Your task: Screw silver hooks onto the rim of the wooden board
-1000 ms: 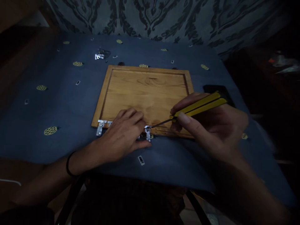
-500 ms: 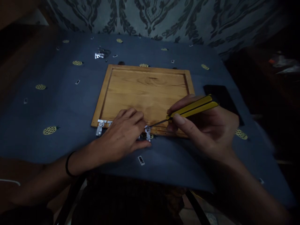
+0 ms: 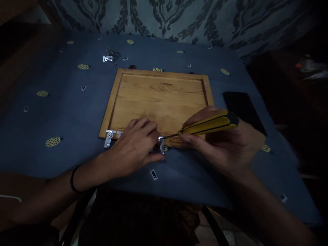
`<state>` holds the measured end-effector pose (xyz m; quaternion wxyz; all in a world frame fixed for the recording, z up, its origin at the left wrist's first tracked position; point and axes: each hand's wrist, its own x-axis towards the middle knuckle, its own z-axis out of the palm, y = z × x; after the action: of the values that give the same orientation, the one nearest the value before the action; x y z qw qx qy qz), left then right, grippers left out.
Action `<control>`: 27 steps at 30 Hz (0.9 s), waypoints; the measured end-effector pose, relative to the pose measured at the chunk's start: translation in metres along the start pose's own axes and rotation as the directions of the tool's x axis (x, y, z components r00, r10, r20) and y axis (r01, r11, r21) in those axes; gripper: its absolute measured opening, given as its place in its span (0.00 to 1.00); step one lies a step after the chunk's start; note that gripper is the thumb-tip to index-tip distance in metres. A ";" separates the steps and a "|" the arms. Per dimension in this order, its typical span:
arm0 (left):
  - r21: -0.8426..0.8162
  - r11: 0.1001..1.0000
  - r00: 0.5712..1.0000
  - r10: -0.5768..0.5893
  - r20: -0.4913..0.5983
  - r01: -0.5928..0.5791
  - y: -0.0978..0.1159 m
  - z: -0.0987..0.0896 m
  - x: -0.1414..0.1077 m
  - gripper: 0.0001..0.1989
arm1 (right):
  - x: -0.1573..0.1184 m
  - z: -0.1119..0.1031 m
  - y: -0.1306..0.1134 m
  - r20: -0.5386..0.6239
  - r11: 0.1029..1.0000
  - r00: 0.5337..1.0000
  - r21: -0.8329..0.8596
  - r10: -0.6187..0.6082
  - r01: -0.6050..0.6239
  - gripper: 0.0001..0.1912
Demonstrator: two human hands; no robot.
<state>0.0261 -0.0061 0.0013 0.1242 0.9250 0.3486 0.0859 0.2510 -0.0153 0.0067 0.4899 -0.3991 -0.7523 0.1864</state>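
Note:
A framed wooden panel (image 3: 164,99) lies flat on the blue tablecloth. Along its near edge sit metal clips (image 3: 109,138), one at the left corner and another (image 3: 162,145) by my left fingertips. My left hand (image 3: 138,143) rests over that edge, fingers bent around the metal clip it partly hides. In my right hand (image 3: 228,147) is a screwdriver with a yellow and black handle (image 3: 210,124). Its thin shaft points left, and the tip meets the top of the clip beside my left fingers. What exactly lies under my left palm is hidden.
Loose metal pieces (image 3: 110,56) lie behind the panel at the back left. A black phone (image 3: 243,107) is on the cloth (image 3: 64,116) to the panel's right. Patterned wallpaper (image 3: 169,20) rises behind the table.
The screwdriver handle has turned in my right hand, and the fingers have shifted around it. My left hand keeps its place on the clip. The view has moved very slightly.

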 end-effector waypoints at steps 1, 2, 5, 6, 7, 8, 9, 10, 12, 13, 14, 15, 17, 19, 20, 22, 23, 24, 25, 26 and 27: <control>-0.005 1.000 1.000 -0.002 0.007 0.002 0.000 -0.001 0.000 0.19 | -0.001 0.001 0.000 -0.010 1.000 1.000 -0.006 0.020 -0.020 0.11; -0.010 1.000 1.000 -0.004 0.014 0.004 0.000 -0.001 0.000 0.19 | -0.002 0.003 -0.001 -0.016 0.999 0.999 -0.001 0.044 -0.044 0.11; -0.022 1.000 1.000 -0.005 0.015 0.006 0.001 -0.001 0.001 0.20 | -0.002 0.007 -0.004 -0.044 0.994 0.995 0.072 0.091 -0.088 0.12; -0.024 1.000 1.000 -0.006 0.015 0.007 0.001 -0.001 0.001 0.20 | -0.001 0.009 -0.005 -0.052 0.991 0.994 0.099 0.099 -0.094 0.12; -0.024 1.000 1.000 -0.007 0.014 0.007 0.001 -0.001 0.001 0.20 | 0.000 0.009 -0.006 -0.057 0.988 0.993 0.117 0.105 -0.098 0.11; -0.024 1.000 1.000 -0.009 0.014 0.009 0.001 -0.001 0.001 0.20 | 0.000 0.009 -0.008 -0.050 0.986 0.992 0.128 0.112 -0.104 0.10; -0.023 1.000 1.000 -0.008 0.015 0.009 0.001 -0.001 0.001 0.20 | 0.001 0.009 -0.008 -0.039 0.984 0.992 0.139 0.119 -0.113 0.10; -0.021 1.000 1.000 -0.007 0.016 0.007 0.001 0.000 0.001 0.21 | 0.002 0.008 -0.009 -0.023 0.980 0.991 0.155 0.130 -0.125 0.10; -0.021 1.000 1.000 -0.003 0.012 0.003 0.001 0.000 0.001 0.22 | 0.002 0.005 -0.009 0.020 0.969 0.988 0.193 0.154 -0.155 0.12; -0.021 1.000 1.000 -0.001 0.012 0.001 0.001 0.000 0.001 0.22 | 0.001 0.004 -0.009 0.044 0.964 0.986 0.207 0.163 -0.169 0.12; -0.020 1.000 1.000 -0.001 0.011 0.001 0.001 -0.001 0.001 0.23 | 0.001 0.002 -0.008 0.058 0.962 0.986 0.215 0.157 -0.166 0.13; -0.020 1.000 1.000 -0.002 0.012 0.002 0.001 -0.001 0.001 0.22 | 0.000 0.001 -0.007 0.067 0.966 0.988 0.214 0.137 -0.148 0.12; -0.020 1.000 1.000 -0.007 0.024 0.007 0.001 -0.002 0.001 0.21 | 0.000 0.000 -0.004 0.076 0.977 0.994 0.196 0.074 -0.087 0.09; -0.020 1.000 0.999 -0.017 0.040 0.018 0.002 -0.004 0.002 0.20 | 0.001 0.001 -0.001 0.075 0.984 0.997 0.177 0.006 -0.019 0.05; -0.022 0.999 0.999 -0.021 0.044 0.022 0.002 -0.004 0.002 0.20 | 0.001 0.001 0.000 0.080 0.986 0.997 0.166 -0.018 0.004 0.04; -0.025 0.999 0.999 -0.024 0.047 0.025 0.002 -0.004 0.002 0.20 | 0.001 0.004 0.000 0.072 0.989 0.997 0.143 -0.037 0.027 0.06; -0.025 0.999 0.999 -0.021 0.044 0.022 0.002 -0.004 0.002 0.20 | 0.001 0.005 0.000 0.061 0.991 0.997 0.132 -0.037 0.028 0.06; -0.023 1.000 0.999 -0.016 0.039 0.017 0.002 -0.003 0.002 0.20 | 0.000 0.006 0.000 0.048 0.992 0.998 0.120 -0.028 0.022 0.06; -0.022 1.000 0.999 -0.012 0.033 0.013 0.002 -0.003 0.002 0.20 | -0.001 0.008 0.000 0.029 0.994 0.999 0.110 -0.018 0.014 0.06; -0.019 1.000 1.000 -0.010 0.029 0.011 0.002 -0.003 0.002 0.20 | -0.003 0.009 0.000 0.011 0.995 1.000 0.097 -0.010 0.009 0.06; -0.017 1.000 1.000 -0.010 0.024 0.010 0.001 -0.002 0.002 0.20 | -0.004 0.010 0.000 0.000 0.996 1.000 0.085 -0.005 0.005 0.05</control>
<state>0.0283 -0.0051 0.0040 0.1366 0.9232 0.3510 0.0770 0.2431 -0.0173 0.0001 0.5068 -0.3761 -0.7447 0.2171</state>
